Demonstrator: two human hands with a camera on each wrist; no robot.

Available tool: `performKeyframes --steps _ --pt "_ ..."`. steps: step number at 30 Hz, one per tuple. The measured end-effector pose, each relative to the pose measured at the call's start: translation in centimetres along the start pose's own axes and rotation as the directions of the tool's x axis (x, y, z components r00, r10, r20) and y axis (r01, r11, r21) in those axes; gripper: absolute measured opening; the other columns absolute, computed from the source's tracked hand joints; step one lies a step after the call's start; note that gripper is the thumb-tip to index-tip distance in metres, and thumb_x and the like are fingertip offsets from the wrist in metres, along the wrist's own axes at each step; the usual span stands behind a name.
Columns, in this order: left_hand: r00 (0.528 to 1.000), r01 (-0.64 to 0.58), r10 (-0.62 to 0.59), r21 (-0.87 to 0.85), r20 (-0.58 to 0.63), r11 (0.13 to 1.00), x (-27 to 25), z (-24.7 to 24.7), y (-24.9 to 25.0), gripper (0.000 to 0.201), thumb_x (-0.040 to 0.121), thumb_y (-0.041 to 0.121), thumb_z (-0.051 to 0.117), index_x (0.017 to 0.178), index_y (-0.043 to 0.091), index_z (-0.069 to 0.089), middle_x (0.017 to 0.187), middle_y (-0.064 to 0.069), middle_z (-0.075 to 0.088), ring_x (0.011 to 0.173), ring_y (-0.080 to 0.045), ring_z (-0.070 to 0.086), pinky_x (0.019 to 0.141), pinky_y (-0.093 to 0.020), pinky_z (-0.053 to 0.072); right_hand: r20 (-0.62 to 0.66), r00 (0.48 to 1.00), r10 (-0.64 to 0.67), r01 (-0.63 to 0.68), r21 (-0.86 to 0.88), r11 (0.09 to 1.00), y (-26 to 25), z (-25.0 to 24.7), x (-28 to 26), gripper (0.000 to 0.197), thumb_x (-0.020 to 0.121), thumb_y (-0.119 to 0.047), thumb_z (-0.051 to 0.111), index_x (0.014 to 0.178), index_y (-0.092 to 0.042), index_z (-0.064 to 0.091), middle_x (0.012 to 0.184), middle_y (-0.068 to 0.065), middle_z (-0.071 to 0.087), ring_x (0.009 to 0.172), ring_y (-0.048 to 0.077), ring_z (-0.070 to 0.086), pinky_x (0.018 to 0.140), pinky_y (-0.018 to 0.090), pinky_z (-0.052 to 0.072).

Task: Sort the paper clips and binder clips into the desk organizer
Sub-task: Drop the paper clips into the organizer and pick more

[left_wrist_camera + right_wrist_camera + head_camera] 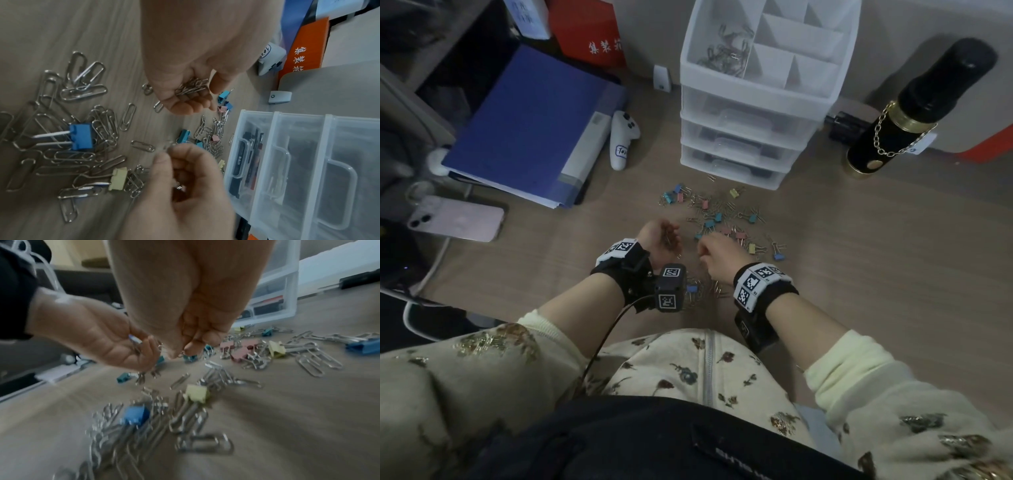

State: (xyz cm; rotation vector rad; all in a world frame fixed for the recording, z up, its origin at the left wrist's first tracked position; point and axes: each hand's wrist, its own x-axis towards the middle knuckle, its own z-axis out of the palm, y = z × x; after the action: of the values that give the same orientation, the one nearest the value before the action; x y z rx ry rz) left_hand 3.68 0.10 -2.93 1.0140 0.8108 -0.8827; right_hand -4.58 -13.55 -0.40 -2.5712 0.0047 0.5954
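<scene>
Palm-up, left hand [659, 236] cups paper clips [190, 86].

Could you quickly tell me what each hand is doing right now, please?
Left hand: cupped, holding paper clips.
Right hand: fingers pinching one paper clip.

left hand [659, 236] cupped palm-up above the desk [859, 274], holding a small bunch of paper clips [671, 237]. right hand [717, 253] beside it, fingers curled. mixed clips [722, 216] lie scattered before the desk organizer [753, 113]; its top left compartment contains clips.
</scene>
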Motion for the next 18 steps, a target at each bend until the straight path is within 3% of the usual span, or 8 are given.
performKeyframes --steps 4,9,12,15,18 --pt "0.999 -0.003 0.003 -0.011 0.033 1.000 0.3 0.2 -0.2 0.030 0.095 0.017 0.034 0.071 0.008 0.051 0.060 -0.003 0.049 0.057 -0.015 0.046 0.053 -0.025 0.042 -0.143 0.988 -0.051 0.068 0.111 0.992 -1.3 -1.6 0.4 0.007 0.092 -0.015 0.052 0.098 -0.013 0.055 0.105 0.001 0.053 0.095 0.016 0.050 0.089 0.034 0.044" --pt "0.989 0.020 -0.016 -0.028 0.144 0.999 -0.3 0.4 -0.3 0.032 0.099 0.014 0.029 0.081 0.004 0.053 0.077 -0.011 0.053 0.071 -0.020 0.052 0.063 -0.028 0.044 -0.216 0.964 -0.155 0.194 0.172 0.966 -3.3 -2.5 1.0 0.010 0.092 -0.016 0.053 0.099 -0.016 0.060 0.103 0.000 0.060 0.096 0.018 0.055 0.086 0.035 0.045" --pt "0.984 0.013 -0.002 -0.063 0.180 0.998 -0.9 0.4 -0.2 0.034 0.100 0.014 0.031 0.077 0.005 0.055 0.064 -0.009 0.060 0.060 -0.017 0.057 0.051 -0.022 0.049 -0.257 0.948 -0.187 0.239 0.191 0.952 -3.5 -2.5 1.0 0.015 0.092 -0.012 0.053 0.104 -0.014 0.062 0.106 0.002 0.063 0.098 0.018 0.057 0.087 0.033 0.045" --pt "0.990 0.033 -0.017 -0.111 0.138 0.993 -0.7 0.1 0.1 0.033 0.098 0.017 0.035 0.073 0.008 0.053 0.049 -0.002 0.055 0.037 -0.010 0.051 0.036 -0.015 0.041 -0.284 0.940 -0.191 0.251 0.191 0.949 -3.2 -2.2 1.0 0.019 0.091 -0.010 0.052 0.107 -0.016 0.061 0.107 0.000 0.063 0.096 0.016 0.058 0.085 0.035 0.048" --pt "0.991 0.056 -0.041 -0.112 0.130 0.992 -0.4 -0.8 0.7 0.033 0.097 0.020 0.033 0.067 0.012 0.043 0.042 0.004 0.041 0.029 -0.008 0.036 0.030 -0.014 0.030 -0.295 0.942 -0.160 0.215 0.164 0.963 -2.5 -1.7 1.0 0.020 0.091 -0.009 0.050 0.107 -0.014 0.060 0.107 0.001 0.062 0.095 0.016 0.057 0.084 0.034 0.049"
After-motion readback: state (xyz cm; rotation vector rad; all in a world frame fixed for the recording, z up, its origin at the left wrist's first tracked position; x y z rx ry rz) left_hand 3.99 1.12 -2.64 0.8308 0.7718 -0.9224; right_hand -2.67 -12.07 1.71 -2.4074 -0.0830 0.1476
